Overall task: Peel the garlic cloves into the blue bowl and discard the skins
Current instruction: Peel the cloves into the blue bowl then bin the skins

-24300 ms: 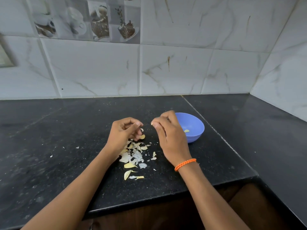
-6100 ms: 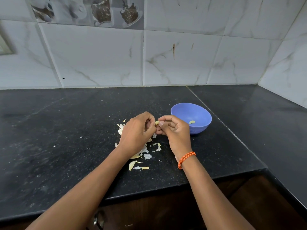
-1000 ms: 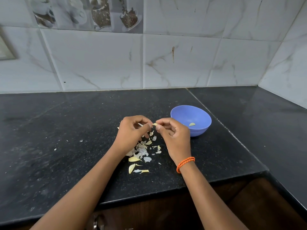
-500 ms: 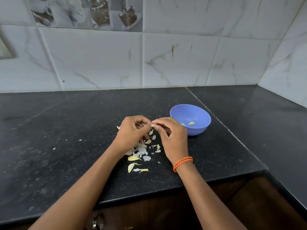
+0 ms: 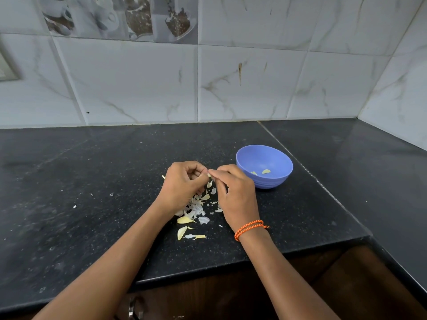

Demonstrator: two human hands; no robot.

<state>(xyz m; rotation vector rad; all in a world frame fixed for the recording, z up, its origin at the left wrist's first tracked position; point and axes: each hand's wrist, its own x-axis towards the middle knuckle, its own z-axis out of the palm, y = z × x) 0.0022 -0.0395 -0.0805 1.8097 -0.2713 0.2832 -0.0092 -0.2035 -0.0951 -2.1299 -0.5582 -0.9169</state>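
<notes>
Left hand [image 5: 182, 184]: curled over the skin pile, fingertips drawn together at the centre; its grip meets the right one on a small pale garlic clove [image 5: 209, 175].
Right hand [image 5: 233, 192]: fingers bent inward, thumb and forefinger pinched closed on the same clove; an orange thread bracelet [image 5: 249, 228] circles the wrist.
Garlic clove: held above the counter [image 5: 92, 204] between the two hands, mostly hidden by the fingertips, so how much skin is left on it cannot be told.
Blue bowl [image 5: 275, 181]: upright on the counter just to the right of the right hand, not touched; two pale peeled cloves [image 5: 265, 171] lie at its bottom.
Skins [image 5: 196, 209]: loose white and yellowish flakes heaped on the counter beneath and between the hands, partly covered by the left hand; a few pieces lie nearer the counter's front edge, and tiny scraps are scattered off to the left.
In the way: the hands themselves screen the clove and the far part of the pile.
Around: dark speckled stone with a seam running just right of the bowl; marbled white wall tiles [image 5: 138, 82] behind, a printed tile of cups and bowls [image 5: 120, 17] at the top; brown cabinet front [image 5: 208, 296] below the edge.
</notes>
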